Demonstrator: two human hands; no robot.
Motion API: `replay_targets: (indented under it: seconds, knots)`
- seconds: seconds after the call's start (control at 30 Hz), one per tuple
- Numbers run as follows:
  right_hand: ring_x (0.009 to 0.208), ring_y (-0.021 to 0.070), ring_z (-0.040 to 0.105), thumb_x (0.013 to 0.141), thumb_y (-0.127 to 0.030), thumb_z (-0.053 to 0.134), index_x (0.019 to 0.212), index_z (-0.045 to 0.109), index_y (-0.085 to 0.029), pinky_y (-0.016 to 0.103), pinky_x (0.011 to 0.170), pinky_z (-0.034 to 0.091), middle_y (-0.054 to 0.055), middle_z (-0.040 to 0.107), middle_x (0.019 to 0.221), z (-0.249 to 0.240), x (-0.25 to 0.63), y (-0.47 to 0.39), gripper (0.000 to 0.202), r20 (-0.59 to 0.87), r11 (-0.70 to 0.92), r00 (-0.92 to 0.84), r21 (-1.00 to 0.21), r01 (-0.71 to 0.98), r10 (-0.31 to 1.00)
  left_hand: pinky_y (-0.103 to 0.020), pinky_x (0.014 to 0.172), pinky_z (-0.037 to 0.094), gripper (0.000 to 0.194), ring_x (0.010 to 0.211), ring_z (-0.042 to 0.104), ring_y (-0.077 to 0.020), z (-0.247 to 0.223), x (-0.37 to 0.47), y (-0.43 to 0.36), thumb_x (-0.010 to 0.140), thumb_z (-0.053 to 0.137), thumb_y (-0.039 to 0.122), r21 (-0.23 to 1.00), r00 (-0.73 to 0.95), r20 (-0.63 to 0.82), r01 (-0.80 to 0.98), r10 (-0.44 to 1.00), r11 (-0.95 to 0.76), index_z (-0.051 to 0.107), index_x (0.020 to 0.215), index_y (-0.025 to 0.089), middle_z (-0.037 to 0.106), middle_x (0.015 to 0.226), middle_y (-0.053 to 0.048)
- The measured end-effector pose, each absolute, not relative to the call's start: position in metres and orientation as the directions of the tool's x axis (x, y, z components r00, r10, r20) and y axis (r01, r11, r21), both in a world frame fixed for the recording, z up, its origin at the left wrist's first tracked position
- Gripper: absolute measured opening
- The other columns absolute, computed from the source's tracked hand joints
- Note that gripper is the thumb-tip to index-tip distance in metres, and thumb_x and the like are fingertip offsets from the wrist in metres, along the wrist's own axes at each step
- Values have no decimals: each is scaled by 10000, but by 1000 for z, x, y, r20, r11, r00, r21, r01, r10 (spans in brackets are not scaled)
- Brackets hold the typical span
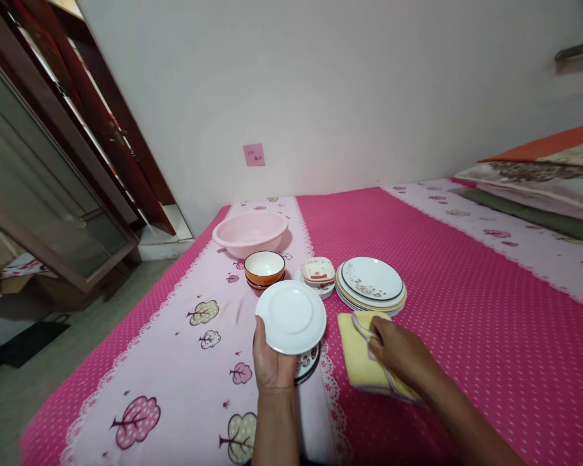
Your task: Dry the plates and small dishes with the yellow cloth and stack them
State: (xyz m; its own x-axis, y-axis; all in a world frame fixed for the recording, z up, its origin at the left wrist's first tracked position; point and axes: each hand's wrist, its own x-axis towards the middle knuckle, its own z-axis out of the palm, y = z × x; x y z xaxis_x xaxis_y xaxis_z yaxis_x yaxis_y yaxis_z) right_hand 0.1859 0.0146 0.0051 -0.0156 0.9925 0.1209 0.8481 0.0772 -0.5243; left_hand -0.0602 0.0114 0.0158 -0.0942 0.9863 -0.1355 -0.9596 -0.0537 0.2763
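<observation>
A plain white plate [291,317] rests tilted on my left hand [272,366], whose thumb lies at its rim while the other fingers are hidden beneath. Under and behind it, patterned plates with dark rims [308,364] show in part on the bed. My right hand [393,346] pinches a corner fold of a yellow cloth [359,362] that lies folded on the pink bedspread. Just beyond the cloth stands a stack of larger plates, the top one white with a floral print [372,278].
Orange-brown bowls [265,268] are stacked left of small square dishes [318,268] set on plates. A pink basin [251,233] sits behind them near the wall. Pillows [539,175] lie at the far right. The bedspread [184,382] drops off at the left toward the floor.
</observation>
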Motion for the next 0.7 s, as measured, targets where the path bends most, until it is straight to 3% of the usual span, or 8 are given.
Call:
replay_targets:
  seconds: [0.17, 0.33, 0.5, 0.57, 0.63, 0.7]
  knots:
    - [606, 181, 552, 911, -360, 429, 801, 569, -216, 283, 566, 387, -9, 575, 640, 12, 193, 14, 229, 172, 160, -59, -664, 730, 983, -525, 1199, 309, 487, 1395, 482, -302, 16, -59, 12, 993, 495, 425, 276, -111, -137, -959, 984, -69, 565, 1424, 210, 583, 1448, -118]
    - [667, 202, 640, 894, -414, 510, 865, 692, -195, 301, 595, 463, 17, 701, 722, -7, 179, 16, 286, 157, 275, -236, -715, 643, 959, -514, 1181, 353, 476, 1376, 505, -301, 21, -57, 12, 1017, 442, 400, 286, -122, -159, -956, 980, -73, 559, 1428, 191, 608, 1421, -130]
    - [694, 208, 671, 961, -424, 449, 975, 679, -183, 319, 622, 516, 39, 725, 783, -11, 182, 19, 333, 238, 309, -198, -675, 670, 951, -512, 1173, 369, 473, 1365, 515, -313, 26, -58, 10, 1008, 468, 384, 295, -136, -192, -952, 972, -75, 574, 1410, 158, 619, 1409, -143]
    - [856, 233, 696, 990, -417, 401, 1092, 647, -180, 370, 762, 547, 89, 738, 958, -7, 183, 19, 357, 308, 310, -138, -632, 710, 941, -512, 1172, 372, 464, 1357, 525, -313, 29, -58, 10, 1006, 478, 375, 295, -150, -208, -952, 967, -84, 585, 1399, 153, 626, 1402, -143]
    - [1094, 272, 656, 1000, -412, 387, 1200, 608, -178, 447, 944, 507, 146, 696, 1179, -5, 180, 18, 379, 359, 309, -108, -569, 762, 927, -509, 1170, 377, 465, 1351, 531, -317, 31, -57, 11, 999, 491, 376, 292, -147, -219, -953, 965, -79, 591, 1392, 148, 628, 1398, -148]
    - [1193, 324, 609, 977, -411, 450, 1216, 612, -157, 517, 1012, 458, 194, 663, 1260, -9, 171, 16, 385, 349, 296, -125, -493, 818, 929, -500, 1169, 380, 471, 1349, 534, -317, 33, -56, 12, 997, 494, 387, 295, -134, -222, -953, 966, -65, 592, 1393, 153, 629, 1399, -146]
